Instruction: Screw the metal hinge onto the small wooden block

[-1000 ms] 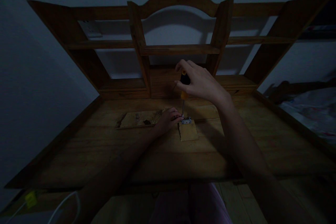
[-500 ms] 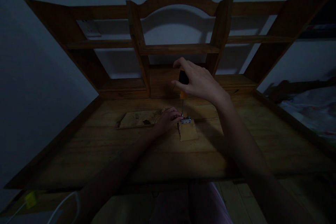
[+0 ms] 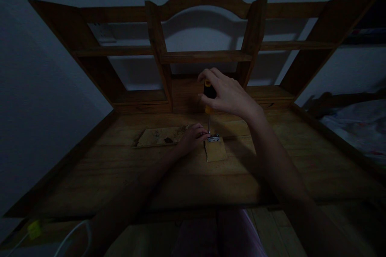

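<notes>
Gripping a screwdriver [image 3: 209, 91], the right hand [image 3: 228, 91] could, if it slips, jab the left hand [image 3: 192, 137] pinching at the tip [image 3: 209, 131] below.

I'm in a dim home room; a wooden desk [image 3: 196, 184] with shelves [image 3: 206, 56] faces me; rumpled, bedding-like cloth [image 3: 358, 124] lies to my right.

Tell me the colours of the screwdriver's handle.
The screwdriver's handle is black and yellow-orange, seen best in the head view.
</notes>
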